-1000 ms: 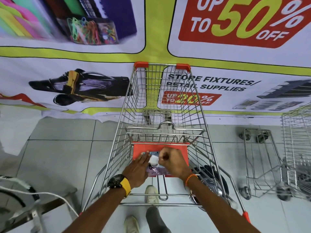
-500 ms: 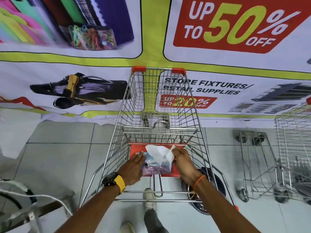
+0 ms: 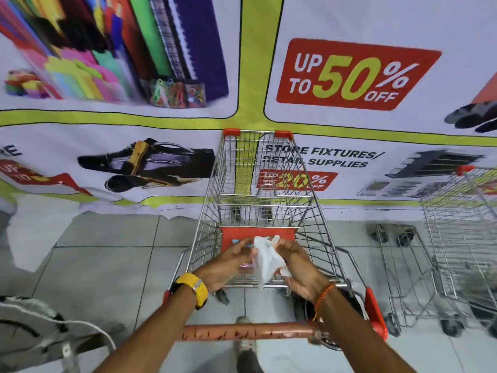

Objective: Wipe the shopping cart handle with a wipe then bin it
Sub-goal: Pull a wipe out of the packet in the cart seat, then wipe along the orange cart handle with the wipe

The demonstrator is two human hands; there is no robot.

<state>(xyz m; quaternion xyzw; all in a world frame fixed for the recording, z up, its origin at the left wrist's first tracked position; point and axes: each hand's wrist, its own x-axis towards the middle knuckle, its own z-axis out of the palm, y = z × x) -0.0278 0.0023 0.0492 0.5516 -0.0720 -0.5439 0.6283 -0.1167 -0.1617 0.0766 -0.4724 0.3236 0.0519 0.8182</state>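
Note:
The shopping cart [image 3: 258, 184] stands in front of me, nose against a banner wall. Its orange-red handle [image 3: 250, 331] runs across under my forearms, and neither hand touches it. Both hands are raised over the red child-seat flap [image 3: 234, 234]. Between them hangs a white wipe [image 3: 266, 262], crumpled and partly unfolded. My left hand [image 3: 228, 265] pinches its upper left edge and my right hand [image 3: 298, 267] grips its right side. A purple sliver of the wipe pack [image 3: 245, 265] shows under my left fingers; the rest of it is hidden.
A second wire cart [image 3: 462, 224] stands to the right, close to mine. A dark round object [image 3: 352, 305] sits on the floor under the cart's right rear, mostly hidden. A metal frame with a white cable [image 3: 53, 329] is at lower left. Grey floor tiles lie to the left.
My right hand has pulled the wipe out of the pack. Both hands have risen off the seat flap and now hold it. The view has tilted back, bringing the handle into sight.

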